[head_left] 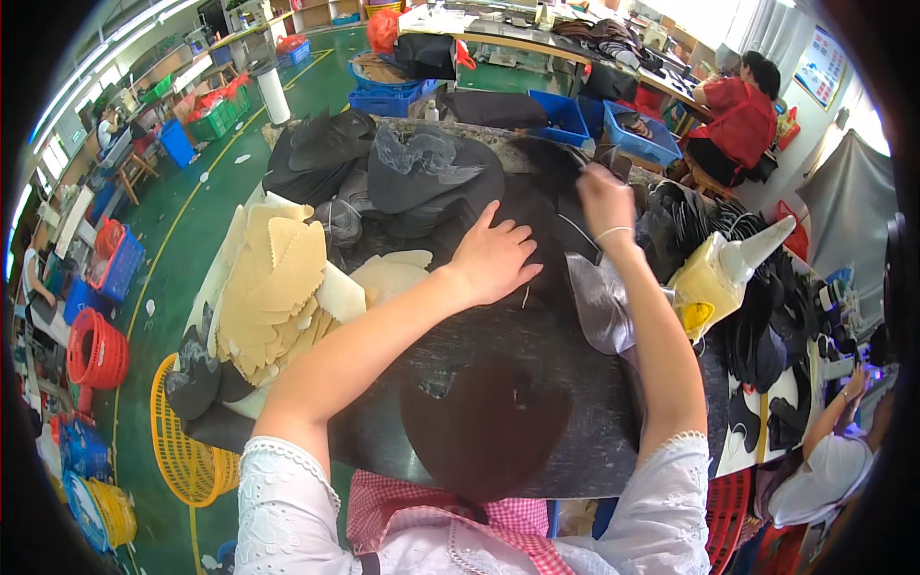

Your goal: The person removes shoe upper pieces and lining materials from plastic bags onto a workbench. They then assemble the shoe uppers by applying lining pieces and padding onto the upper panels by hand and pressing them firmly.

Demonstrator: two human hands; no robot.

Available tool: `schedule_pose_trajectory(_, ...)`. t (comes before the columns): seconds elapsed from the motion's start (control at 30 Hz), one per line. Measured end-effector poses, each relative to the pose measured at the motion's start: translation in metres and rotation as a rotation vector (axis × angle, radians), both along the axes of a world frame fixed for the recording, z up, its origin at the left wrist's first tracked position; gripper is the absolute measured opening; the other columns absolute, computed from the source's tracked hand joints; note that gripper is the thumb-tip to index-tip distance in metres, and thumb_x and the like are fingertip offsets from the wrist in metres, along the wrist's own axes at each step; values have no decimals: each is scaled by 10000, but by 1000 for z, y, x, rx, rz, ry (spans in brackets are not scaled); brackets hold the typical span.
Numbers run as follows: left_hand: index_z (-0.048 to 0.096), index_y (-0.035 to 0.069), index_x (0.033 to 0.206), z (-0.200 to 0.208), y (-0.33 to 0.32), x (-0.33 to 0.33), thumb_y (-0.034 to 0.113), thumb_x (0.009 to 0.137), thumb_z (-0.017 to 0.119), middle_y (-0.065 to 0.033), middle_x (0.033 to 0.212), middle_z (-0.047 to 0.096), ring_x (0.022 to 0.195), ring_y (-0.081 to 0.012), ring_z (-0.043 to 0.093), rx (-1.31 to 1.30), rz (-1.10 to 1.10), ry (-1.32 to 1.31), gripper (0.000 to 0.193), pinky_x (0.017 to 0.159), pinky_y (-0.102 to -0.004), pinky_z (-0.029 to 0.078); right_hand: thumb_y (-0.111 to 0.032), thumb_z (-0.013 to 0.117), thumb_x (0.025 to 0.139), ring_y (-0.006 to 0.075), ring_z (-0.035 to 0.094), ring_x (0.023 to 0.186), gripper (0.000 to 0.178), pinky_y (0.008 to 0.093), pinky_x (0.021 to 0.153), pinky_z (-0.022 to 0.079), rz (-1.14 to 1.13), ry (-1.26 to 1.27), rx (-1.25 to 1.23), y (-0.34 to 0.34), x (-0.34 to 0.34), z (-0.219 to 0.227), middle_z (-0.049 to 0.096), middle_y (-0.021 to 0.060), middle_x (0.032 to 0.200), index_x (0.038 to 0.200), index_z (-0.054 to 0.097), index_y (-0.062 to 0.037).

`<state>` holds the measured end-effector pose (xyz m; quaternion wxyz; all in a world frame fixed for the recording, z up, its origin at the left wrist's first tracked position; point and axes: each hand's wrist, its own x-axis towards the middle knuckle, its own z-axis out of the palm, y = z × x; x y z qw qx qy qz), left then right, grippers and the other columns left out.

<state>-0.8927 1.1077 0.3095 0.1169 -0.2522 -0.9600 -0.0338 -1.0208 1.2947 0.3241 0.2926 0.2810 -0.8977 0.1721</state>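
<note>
My left hand (494,254) lies with fingers spread over dark, flat material (479,216) on the black work board (383,407). Farther right, my right hand (609,201) is closed at the far side of the board. A thin, light-coloured end shows by its fingers, but what it grips is too blurred to name. Beside that hand is another black piece (551,163). Close to my body lies a dark brown, rounded cut piece (484,426) with a notched upper edge. Beneath my right forearm sits a crumpled transparent plastic bag (599,302).
Beige zigzag-edged pieces (278,278) are piled on the left, with black pieces (321,153) beyond. A squeeze bottle of yellowish liquid (714,278) leans at right near black strips (757,326). Blue bins (642,139) stand past the table. A person in red (743,120) sits far right.
</note>
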Motion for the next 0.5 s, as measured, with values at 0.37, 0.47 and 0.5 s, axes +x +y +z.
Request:
schedule_pose_trajectory(0.37, 636, 76, 913, 13, -87, 174, 141, 769, 675, -68, 993, 597, 998, -232, 562, 273, 133, 288, 162, 979, -469, 335, -368, 664, 764, 253, 551, 915, 473, 374, 801, 435, 622, -305, 479, 42, 298, -9, 542, 108, 1200, 1144, 622, -89)
schedule_pose_trajectory(0.47, 628, 30, 967, 22, -156, 189, 202, 759, 706, -95, 1058, 591, 1025, -280, 544, 202, 486, 461, 281, 923, -445, 368, -470, 692, 713, 246, 543, 940, 564, 417, 843, 385, 648, -414, 301, 33, 295, 5, 526, 104, 1194, 1114, 638, -77)
schedule_pose_trajectory(0.5, 621, 25, 979, 25, -178, 184, 223, 751, 717, -97, 1078, 584, 1039, -283, 535, 168, 588, 473, 316, 919, -431, 372, -403, 717, 715, 252, 560, 914, 478, 402, 833, 394, 681, -514, 238, 30, 290, 13, 544, 105, 1150, 1055, 650, -73)
